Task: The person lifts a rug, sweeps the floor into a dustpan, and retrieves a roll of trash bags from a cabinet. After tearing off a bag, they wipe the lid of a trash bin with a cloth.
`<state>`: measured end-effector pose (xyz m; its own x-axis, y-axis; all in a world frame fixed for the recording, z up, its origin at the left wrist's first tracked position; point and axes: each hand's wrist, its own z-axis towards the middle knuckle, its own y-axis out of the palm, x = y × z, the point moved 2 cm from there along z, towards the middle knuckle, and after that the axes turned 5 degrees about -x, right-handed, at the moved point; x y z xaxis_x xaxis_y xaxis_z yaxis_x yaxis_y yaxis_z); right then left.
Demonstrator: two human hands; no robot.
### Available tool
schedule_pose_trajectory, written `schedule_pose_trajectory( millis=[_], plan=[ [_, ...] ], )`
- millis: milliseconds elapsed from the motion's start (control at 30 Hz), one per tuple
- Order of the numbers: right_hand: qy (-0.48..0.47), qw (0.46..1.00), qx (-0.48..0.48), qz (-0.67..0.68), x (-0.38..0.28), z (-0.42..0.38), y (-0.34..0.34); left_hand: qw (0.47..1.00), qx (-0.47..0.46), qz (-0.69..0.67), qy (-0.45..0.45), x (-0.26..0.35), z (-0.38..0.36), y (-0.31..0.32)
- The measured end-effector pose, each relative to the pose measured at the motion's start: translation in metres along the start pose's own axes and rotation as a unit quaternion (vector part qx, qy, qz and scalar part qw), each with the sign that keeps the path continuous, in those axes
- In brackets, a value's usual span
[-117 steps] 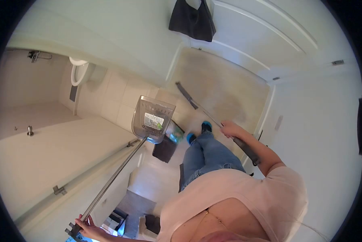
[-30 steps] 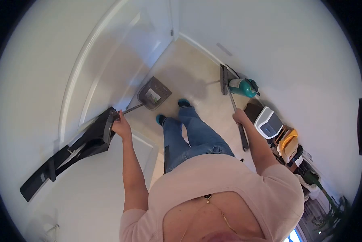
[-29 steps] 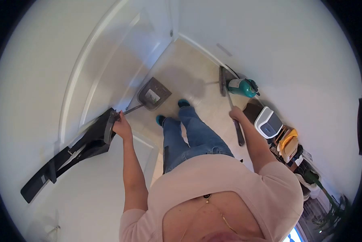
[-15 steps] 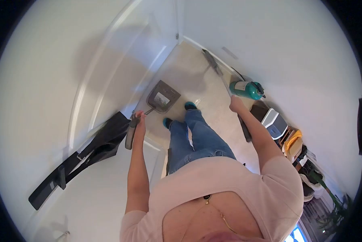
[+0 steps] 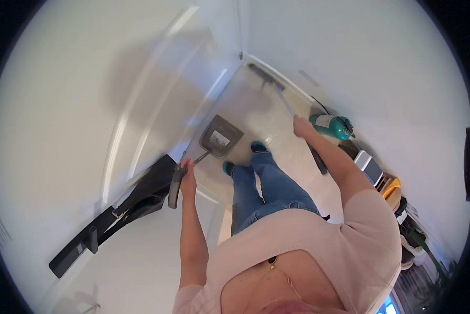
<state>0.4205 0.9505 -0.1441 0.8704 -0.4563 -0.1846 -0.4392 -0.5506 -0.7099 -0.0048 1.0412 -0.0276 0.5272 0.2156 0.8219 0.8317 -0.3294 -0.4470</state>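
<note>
My left hand (image 5: 188, 170) is wrapped round the handle of a grey dustpan (image 5: 222, 137), whose pan is low over the floor beside the white door. Whether the pan touches the floor I cannot tell. My right hand (image 5: 302, 127) grips the pole of a broom (image 5: 266, 77). The broom head lies along the foot of the wall near the corner, and the dark end of the pole shows below my right forearm.
A green cylinder (image 5: 332, 127) stands by the right wall. Past it are a white and blue box (image 5: 368, 167) and a shelf with a yellow item (image 5: 392, 188). Black straps (image 5: 140, 193) hang at the left. My feet are on the floor (image 5: 282, 149) near the dustpan.
The broom head has turned and shifted closer to the corner, now lying along the wall. My right hand has moved slightly up and left. The whole view has shifted a little.
</note>
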Motion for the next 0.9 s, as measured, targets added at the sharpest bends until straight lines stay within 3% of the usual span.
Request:
schedule_pose_trajectory(
  millis=[67,167,233,300,400,467,533,633,667,700,900],
  plan=[
    [-0.016,1.0,0.016,-0.009,-0.013,0.046,-0.012,1.0,0.015,0.018,0.001,0.001,0.0,-0.006],
    [-0.031,0.999,0.019,0.031,-0.051,0.078,0.036,0.999,0.024,0.046,0.0,-0.01,0.003,-0.014],
    [0.067,0.985,0.004,0.159,-0.068,0.045,0.063,0.999,0.03,0.039,-0.005,-0.012,0.008,-0.017],
    [-0.014,0.996,-0.077,0.039,-0.065,0.007,0.051,0.999,0.035,0.015,0.002,-0.024,0.015,-0.02],
    [-0.065,0.993,-0.09,-0.023,-0.048,-0.024,-0.012,0.999,0.029,0.003,-0.019,-0.017,0.012,-0.023],
    [-0.039,0.998,-0.052,-0.019,-0.035,0.0,-0.015,0.999,0.031,0.01,-0.027,-0.015,0.009,-0.023],
    [-0.08,0.995,-0.004,-0.066,-0.037,0.033,-0.015,0.999,0.038,0.024,-0.015,-0.021,0.011,-0.021],
    [-0.056,0.996,0.061,-0.037,-0.067,0.063,0.035,0.999,0.048,-0.006,-0.014,-0.016,0.012,-0.017],
    [0.046,0.988,0.048,0.139,-0.083,0.053,0.052,0.999,0.041,0.002,-0.013,-0.017,0.014,-0.018],
    [0.055,0.986,0.022,0.153,-0.097,0.031,0.062,0.999,0.034,0.007,-0.013,-0.018,0.015,-0.019],
    [0.003,0.998,-0.063,0.031,-0.071,-0.083,0.063,0.999,-0.01,0.029,-0.012,-0.027,0.011,-0.033]
  ],
)
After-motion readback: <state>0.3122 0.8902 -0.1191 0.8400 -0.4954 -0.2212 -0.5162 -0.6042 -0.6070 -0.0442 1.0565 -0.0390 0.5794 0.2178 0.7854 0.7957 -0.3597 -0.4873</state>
